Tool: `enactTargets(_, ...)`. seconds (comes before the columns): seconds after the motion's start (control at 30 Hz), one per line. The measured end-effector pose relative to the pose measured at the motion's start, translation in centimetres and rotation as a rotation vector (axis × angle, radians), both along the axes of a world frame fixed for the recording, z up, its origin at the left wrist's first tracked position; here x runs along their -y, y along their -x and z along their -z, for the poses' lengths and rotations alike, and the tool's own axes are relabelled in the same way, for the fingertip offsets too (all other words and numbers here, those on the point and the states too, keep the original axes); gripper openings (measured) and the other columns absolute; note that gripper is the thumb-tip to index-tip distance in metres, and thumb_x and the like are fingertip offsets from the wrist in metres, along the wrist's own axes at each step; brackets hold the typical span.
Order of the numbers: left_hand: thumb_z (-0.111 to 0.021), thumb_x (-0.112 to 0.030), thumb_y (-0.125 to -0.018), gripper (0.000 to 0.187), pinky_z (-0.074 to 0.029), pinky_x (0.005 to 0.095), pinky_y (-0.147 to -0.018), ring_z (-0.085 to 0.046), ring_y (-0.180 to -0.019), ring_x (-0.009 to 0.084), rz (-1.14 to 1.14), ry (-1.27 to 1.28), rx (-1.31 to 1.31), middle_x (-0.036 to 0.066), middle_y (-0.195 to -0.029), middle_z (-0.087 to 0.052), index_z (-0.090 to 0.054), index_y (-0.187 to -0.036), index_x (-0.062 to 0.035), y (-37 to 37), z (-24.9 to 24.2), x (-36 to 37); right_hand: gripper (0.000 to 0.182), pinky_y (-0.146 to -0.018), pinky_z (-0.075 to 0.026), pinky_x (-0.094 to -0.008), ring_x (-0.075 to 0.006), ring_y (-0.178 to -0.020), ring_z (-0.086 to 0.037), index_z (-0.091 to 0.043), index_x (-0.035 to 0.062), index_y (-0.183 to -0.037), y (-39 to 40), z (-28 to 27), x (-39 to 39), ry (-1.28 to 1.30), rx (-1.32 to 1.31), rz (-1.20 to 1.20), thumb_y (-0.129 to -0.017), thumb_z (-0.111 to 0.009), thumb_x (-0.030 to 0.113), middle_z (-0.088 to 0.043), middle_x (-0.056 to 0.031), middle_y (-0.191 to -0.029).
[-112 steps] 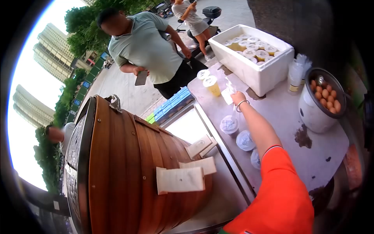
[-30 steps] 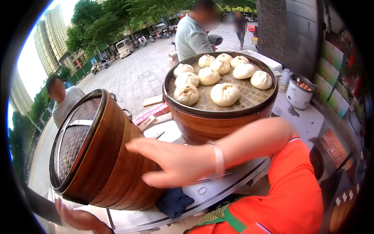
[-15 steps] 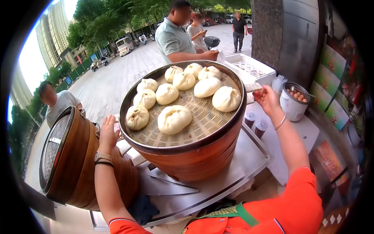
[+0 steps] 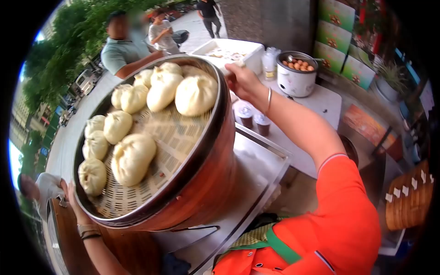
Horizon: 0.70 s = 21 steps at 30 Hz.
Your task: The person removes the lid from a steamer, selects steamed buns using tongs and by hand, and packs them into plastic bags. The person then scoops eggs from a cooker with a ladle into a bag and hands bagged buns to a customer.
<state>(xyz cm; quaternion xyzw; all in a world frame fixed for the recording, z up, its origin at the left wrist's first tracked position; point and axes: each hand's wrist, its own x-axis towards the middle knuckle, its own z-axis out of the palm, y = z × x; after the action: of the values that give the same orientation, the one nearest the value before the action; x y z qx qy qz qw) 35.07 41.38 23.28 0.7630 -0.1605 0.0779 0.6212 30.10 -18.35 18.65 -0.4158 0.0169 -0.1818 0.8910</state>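
A round steamer tray (image 4: 158, 137) with a dark rim tops a tall bamboo steamer stack (image 4: 206, 183). Several pale steamed buns (image 4: 133, 159) sit on its slatted mat. At the tray's upper right, my right hand (image 4: 243, 81) has its fingers closed on the steamer's handle. My left hand (image 4: 71, 195) is at the lower left edge, beside the rim; its fingers are partly hidden and its grip cannot be made out. The stack stands over a metal worktop (image 4: 256, 158).
A white cooker (image 4: 296, 82) of brown eggs, lidded cups (image 4: 262, 124) and a white foam box (image 4: 252, 59) stand on a side table (image 4: 316, 107). People stand beyond the stall, one in a light green shirt (image 4: 123, 55). Another wooden steamer (image 4: 110, 247) is at lower left.
The view has turned and tilted, so the steamer appears further left and more slanted. My right hand, open beside the handle before, has closed on it.
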Motion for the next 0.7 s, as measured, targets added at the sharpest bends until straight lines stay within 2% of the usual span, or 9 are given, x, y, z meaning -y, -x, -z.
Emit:
enactTargets(0.07,-0.037,-0.032,-0.093,0.039,-0.043,0.0361,-0.091,-0.053,-0.099,0.0229,0.17,0.301,-0.151,0.01,-0.109,-0.055,-0.047,-0.115,-0.0007,0.1,-1.7,1.4,0.014,-0.044,-0.042,-0.0211,-0.0131,-0.054,-0.053,-0.054,0.0062,-0.082,0.1,-1.7,3.2,-0.052,-0.051,0.121,-0.082,-0.058,0.019,-0.056,-0.0054,-0.065)
enactTargets(0.13,-0.039,-0.027,-0.093,0.035,-0.044,0.0328,-0.085,-0.054,-0.096,0.0215,0.07,0.14,-0.013,0.01,-0.107,-0.056,-0.048,-0.113,0.0003,0.5,-2.9,4.9,0.012,-0.053,-0.047,-0.0258,-0.0153,-0.062,-0.056,-0.054,0.0058,-0.082,2.3,-2.0,8.0,-0.007,0.042,0.118,-0.085,-0.053,0.017,-0.059,-0.0071,-0.073)
enactTargets(0.2,-0.044,-0.018,-0.085,0.032,-0.041,0.0352,-0.086,-0.052,-0.098,0.0275,-0.009,-0.406,0.264,0.014,-0.108,-0.054,-0.051,-0.11,0.0008,0.8,-4.7,9.9,0.016,-0.064,-0.05,-0.03,-0.018,-0.07,-0.059,-0.055,0.0043,-0.084,8.7,-4.8,9.7,0.096,0.029,0.231,-0.087,-0.049,0.018,-0.06,-0.0085,-0.08)
enactTargets(0.27,-0.048,-0.01,-0.078,0.032,-0.039,0.0377,-0.086,-0.05,-0.1,0.0335,-0.078,-1.006,0.739,0.018,-0.109,-0.053,-0.053,-0.107,0.0013,2.2,-5.9,17.6,0.024,-0.072,-0.05,-0.0323,-0.0203,-0.078,-0.06,-0.056,0.0012,-0.092,14.3,-5.0,13.4,0.176,0.01,0.309,-0.089,-0.046,0.023,-0.061,-0.0095,-0.089)
enactTargets(0.33,-0.049,-0.011,-0.077,0.032,-0.038,0.038,-0.084,-0.051,-0.096,0.0337,0.002,-1.084,1.109,0.017,-0.102,-0.055,-0.052,-0.107,-0.0003,3.5,-5.6,26.3,0.03,-0.076,-0.049,-0.0326,-0.0212,-0.083,-0.06,-0.057,-0.0006,-0.098,18.7,-3.7,19.0,0.206,0.051,0.328,-0.09,-0.046,0.026,-0.062,-0.0105,-0.095)
enactTargets(0.43,-0.057,-0.008,-0.068,0.014,-0.035,0.038,-0.07,-0.052,-0.078,0.0295,0.078,-1.142,1.077,0.008,-0.073,-0.053,-0.045,-0.076,-0.0069,5.8,-3.8,38.6,0.032,-0.079,-0.048,-0.0325,-0.0216,-0.086,-0.059,-0.056,-0.0007,-0.102,25.5,-2.0,25.6,0.222,-0.004,0.356,-0.089,-0.047,0.027,-0.061,-0.011,-0.099)
enactTargets(0.5,-0.057,-0.006,-0.065,0.016,-0.036,0.0416,-0.07,-0.055,-0.077,0.029,0.282,-1.162,0.933,0.008,-0.071,-0.055,-0.048,-0.077,-0.008,6.0,-1.6,46.0,0.033,-0.08,-0.048,-0.0324,-0.0219,-0.088,-0.059,-0.055,-0.0007,-0.105,29.4,-0.3,30.7,0.204,-0.056,0.367,-0.089,-0.048,0.028,-0.06,-0.0113,-0.101)
enactTargets(0.57,-0.055,-0.012,-0.069,0.013,-0.039,0.0408,-0.075,-0.06,-0.079,0.027,0.373,-1.286,0.833,0.01,-0.077,-0.062,-0.054,-0.082,-0.008,7.4,1.4,52.9,0.035,-0.082,-0.047,-0.0324,-0.0222,-0.09,-0.058,-0.055,-0.0007,-0.108,33.6,2.2,36.0,0.176,-0.109,0.386,-0.089,-0.048,0.028,-0.06,-0.0116,-0.104)
enactTargets(0.7,-0.057,-0.02,-0.068,0.017,-0.04,0.0431,-0.073,-0.061,-0.076,0.0268,0.673,-1.329,0.627,0.008,-0.078,-0.063,-0.056,-0.081,-0.0081,8.2,10.9,63.1,0.039,-0.085,-0.045,-0.0323,-0.0227,-0.095,-0.058,-0.053,-0.0007,-0.113,40.9,10.6,45.6,0.052,-0.246,0.412,-0.089,-0.049,0.029,-0.059,-0.0122,-0.108)
